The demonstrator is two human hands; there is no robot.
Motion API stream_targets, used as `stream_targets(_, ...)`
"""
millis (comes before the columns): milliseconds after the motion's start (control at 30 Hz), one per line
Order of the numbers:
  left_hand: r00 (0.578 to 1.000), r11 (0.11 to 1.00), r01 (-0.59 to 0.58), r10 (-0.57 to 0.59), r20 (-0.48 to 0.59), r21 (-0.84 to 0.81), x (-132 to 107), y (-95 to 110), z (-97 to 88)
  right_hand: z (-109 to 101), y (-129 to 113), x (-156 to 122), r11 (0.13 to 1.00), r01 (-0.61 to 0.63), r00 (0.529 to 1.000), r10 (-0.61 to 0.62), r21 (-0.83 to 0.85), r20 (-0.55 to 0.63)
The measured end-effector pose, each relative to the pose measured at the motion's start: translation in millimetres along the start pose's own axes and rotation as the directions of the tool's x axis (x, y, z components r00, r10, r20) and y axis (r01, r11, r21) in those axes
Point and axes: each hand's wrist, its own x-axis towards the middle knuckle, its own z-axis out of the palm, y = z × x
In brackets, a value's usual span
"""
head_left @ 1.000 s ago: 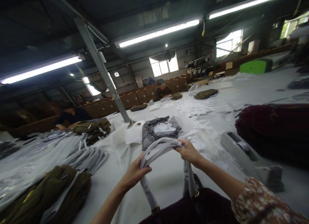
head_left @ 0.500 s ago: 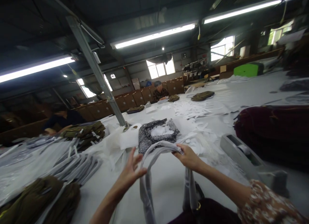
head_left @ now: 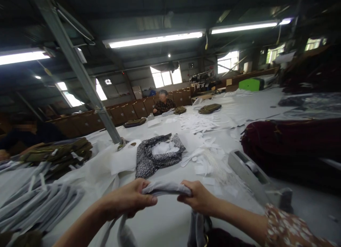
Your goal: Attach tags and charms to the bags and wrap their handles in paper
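Both of my hands grip the wrapped handles [head_left: 166, 187] of a dark bag [head_left: 226, 238] at the bottom edge. Pale grey covering runs round the handles. My left hand [head_left: 133, 197] is closed round their left part, thumb toward the middle. On the right part, my right hand [head_left: 195, 195] pinches them between thumb and fingers. A short stretch of handle spans the gap between the hands. Below, the handle ends drop toward the bag, where a gold-coloured ring shows. Most of the bag lies outside the view.
Beyond my hands lies a black-and-white speckled cloth bag [head_left: 145, 158] with white scraps inside. A grey tape dispenser [head_left: 249, 174] and maroon bags [head_left: 277, 140] are at right. Grey-wrapped handles [head_left: 48, 201], olive bags [head_left: 61, 151] and a metal post [head_left: 87, 83] stand left. Two people sit across the table.
My left hand, open beside the handles before, has closed round them. The handles are lower and flatter between my hands. The view has swung to the right.
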Motion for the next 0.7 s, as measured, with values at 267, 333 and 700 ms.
stream_targets(267,0.992,0.952,-0.027,-0.011,-0.123,-0.304,-7.4,4.8,-7.4,-19.7,13.5,19.1,0.992,0.125,0.983,-0.124,-0.002,0.137)
stream_targets(333,0.982,0.902,-0.003,-0.079,-0.170,-0.432,-9.6,4.7,-9.7,-32.8,29.0,36.4,0.977,0.049,0.997,-0.036,-0.208,0.066)
stream_targets(700,0.898,0.928,0.055,-0.207,-0.388,-0.367,12.0,-14.2,-6.6,-59.0,131.1,127.7,0.598,-0.233,0.949,0.313,-0.767,-0.044)
